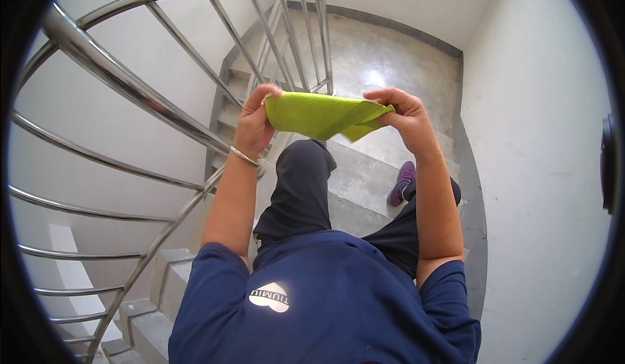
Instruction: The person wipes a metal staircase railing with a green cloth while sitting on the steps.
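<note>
A lime-green cloth [317, 115] is stretched between my two hands above the stairs, folded over itself towards its right end. My left hand [256, 120] pinches the cloth's left end between thumb and fingers, with a bangle at that wrist. My right hand [403, 115] grips the gathered right end, where a loose corner hangs down. Both forearms reach forward over my dark trousers.
A stainless-steel stair railing [136, 88] curves along the left. Concrete steps [359, 161] lie below me and lead to a landing [390, 61]. A white wall [537, 134] stands at the right, with a dark object [607, 164] at the picture's edge.
</note>
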`<state>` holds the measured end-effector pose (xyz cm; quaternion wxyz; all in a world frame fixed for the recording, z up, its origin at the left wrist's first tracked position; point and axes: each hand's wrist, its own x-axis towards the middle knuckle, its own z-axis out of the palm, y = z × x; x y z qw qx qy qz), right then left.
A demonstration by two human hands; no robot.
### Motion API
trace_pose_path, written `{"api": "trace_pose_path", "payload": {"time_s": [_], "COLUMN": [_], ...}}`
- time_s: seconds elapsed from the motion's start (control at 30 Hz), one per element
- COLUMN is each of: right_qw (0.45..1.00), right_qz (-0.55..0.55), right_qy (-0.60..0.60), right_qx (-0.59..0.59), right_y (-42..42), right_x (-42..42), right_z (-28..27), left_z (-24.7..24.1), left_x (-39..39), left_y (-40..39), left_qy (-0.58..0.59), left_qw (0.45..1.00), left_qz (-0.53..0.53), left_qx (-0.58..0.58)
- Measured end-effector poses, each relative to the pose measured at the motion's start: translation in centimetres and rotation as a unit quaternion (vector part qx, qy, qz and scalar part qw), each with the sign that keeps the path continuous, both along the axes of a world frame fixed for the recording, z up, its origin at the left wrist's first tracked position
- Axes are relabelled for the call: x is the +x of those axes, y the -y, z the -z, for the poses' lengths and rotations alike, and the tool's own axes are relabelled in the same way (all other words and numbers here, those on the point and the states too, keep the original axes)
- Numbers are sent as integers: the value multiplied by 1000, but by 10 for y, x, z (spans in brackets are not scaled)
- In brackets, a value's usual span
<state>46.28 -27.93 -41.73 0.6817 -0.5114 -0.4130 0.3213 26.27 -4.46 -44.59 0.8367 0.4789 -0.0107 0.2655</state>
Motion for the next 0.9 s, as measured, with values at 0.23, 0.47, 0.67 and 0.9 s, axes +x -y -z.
{"api": "trace_pose_path", "payload": {"time_s": [0.23,0.47,0.67,0.9], "right_qw": [989,981,983,956], "right_qz": [25,81,54,89], "right_qy": [-135,-152,-171,-278], "right_qx": [-63,-89,-36,17], "right_y": [-2,-15,-32,-54], "right_x": [10,6,-15,-56], "right_z": [22,44,52,89], "left_z": [36,29,36,10], "left_x": [2,-12,-28,-55], "left_y": [-1,25,49,62], "left_qy": [-173,-151,-221,-233], "left_qw": [984,961,970,968], "left_qz": [5,121,-93,-83], "left_qx": [-46,-198,-38,-45]}}
